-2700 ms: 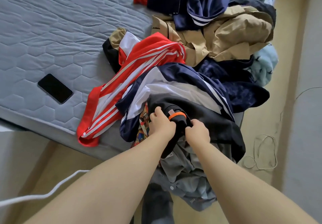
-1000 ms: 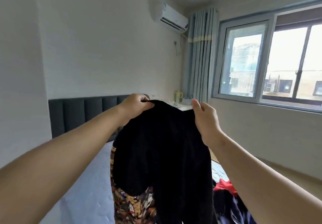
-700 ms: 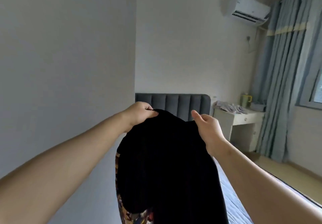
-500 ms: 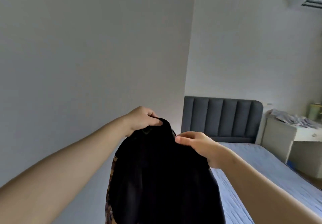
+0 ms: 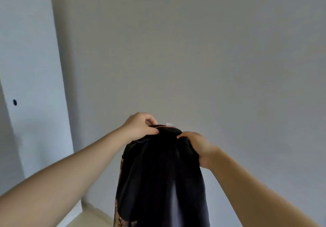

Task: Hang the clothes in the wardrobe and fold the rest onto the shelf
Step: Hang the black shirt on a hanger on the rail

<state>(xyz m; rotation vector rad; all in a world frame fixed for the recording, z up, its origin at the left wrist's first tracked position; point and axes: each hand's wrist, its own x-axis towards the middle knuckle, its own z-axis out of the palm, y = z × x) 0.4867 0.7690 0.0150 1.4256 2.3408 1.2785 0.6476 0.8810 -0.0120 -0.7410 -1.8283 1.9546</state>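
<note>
Two hands hold the black garment (image 5: 162, 182) by its top edge: my left hand (image 5: 141, 128) pinches it, my right hand (image 5: 195, 145) clenches a bunch of cloth. It hangs right of the white door (image 5: 30, 67), probably the wardrobe's. I'd spread my grips to the shoulders, free the patterned cloth (image 5: 121, 209) beneath, then turn toward that door.

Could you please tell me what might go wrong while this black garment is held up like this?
1. The left hand and right hand pinch only the bunched top of the black garment, so it could slip free.
2. Patterned fabric shows along its lower left edge; if that is a separate piece, it may drop unnoticed.
</note>
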